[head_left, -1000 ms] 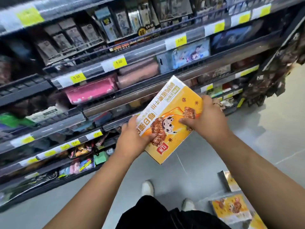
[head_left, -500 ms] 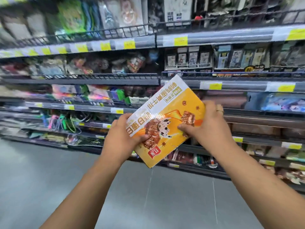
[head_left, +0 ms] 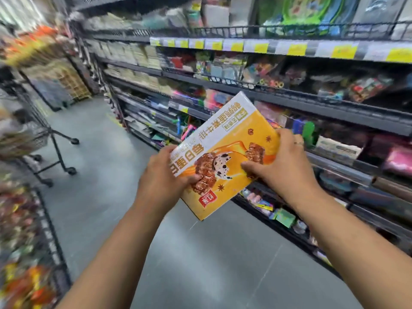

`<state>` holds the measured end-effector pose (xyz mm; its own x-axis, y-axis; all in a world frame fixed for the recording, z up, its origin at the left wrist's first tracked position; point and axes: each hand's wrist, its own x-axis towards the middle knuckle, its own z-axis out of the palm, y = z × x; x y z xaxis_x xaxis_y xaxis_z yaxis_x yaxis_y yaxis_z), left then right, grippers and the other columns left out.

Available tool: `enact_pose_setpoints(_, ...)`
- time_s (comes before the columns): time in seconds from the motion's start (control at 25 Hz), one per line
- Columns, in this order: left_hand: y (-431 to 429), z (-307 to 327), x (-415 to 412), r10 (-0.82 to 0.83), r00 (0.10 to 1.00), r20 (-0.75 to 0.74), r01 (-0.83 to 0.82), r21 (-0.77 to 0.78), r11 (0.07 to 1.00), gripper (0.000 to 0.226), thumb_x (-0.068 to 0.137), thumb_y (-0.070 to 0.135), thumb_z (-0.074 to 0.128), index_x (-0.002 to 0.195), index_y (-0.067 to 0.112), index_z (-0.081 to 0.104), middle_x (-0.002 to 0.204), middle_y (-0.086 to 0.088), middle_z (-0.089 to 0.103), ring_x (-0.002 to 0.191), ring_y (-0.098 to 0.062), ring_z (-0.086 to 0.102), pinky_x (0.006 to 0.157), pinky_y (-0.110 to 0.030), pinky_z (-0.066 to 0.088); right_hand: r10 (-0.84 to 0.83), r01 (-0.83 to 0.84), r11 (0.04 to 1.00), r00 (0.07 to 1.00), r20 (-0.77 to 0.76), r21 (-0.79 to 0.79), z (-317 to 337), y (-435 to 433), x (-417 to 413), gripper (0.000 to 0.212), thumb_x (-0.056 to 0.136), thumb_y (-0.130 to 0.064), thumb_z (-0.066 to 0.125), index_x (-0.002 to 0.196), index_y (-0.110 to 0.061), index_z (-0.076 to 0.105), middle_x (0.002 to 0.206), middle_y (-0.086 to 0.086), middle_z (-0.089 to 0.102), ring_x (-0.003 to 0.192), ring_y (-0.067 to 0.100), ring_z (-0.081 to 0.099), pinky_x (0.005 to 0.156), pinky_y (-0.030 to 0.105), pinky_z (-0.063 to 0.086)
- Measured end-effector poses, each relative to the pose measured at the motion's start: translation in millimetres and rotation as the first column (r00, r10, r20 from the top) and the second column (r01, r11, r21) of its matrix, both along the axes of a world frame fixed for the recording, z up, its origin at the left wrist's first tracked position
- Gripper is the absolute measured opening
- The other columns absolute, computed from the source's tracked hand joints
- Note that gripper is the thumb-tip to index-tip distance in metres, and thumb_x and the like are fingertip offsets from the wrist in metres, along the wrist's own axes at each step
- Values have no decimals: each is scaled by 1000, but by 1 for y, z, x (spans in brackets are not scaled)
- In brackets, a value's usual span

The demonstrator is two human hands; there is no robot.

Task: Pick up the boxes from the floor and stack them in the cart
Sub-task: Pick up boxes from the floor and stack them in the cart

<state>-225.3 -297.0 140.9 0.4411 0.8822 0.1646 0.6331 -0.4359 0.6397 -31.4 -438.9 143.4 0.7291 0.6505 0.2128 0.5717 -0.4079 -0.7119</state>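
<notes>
Left hand point(head_left: 163, 178) and right hand point(head_left: 279, 167) grip the box's point(head_left: 223, 139) opposite edges, steadying it for the cart point(head_left: 38, 139) at nine o'clock.

The box point(head_left: 225, 152) is orange-yellow with a white band, the floor point(head_left: 200, 264) grey, the shelving point(head_left: 312, 103) seemingly black.

The box point(head_left: 225, 152) shows large orange characters 每日蛋白, upside down; its red logo point(head_left: 208, 200) and the yellow shelf tags point(head_left: 296, 49) far right are too blurred to read.
</notes>
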Motion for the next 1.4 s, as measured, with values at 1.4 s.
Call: enact_pose_setpoints(1.4, 653, -69, -355, 727, 686, 27, -715, -161, 681, 76, 66, 33, 87, 130, 34, 45, 113, 7, 44, 89, -8, 46, 79, -23, 35, 729, -727, 677, 684, -29, -115, -65, 848, -319, 88, 63, -45, 86, 131, -16, 38, 127, 11, 42, 106, 30, 52, 81, 36, 43)
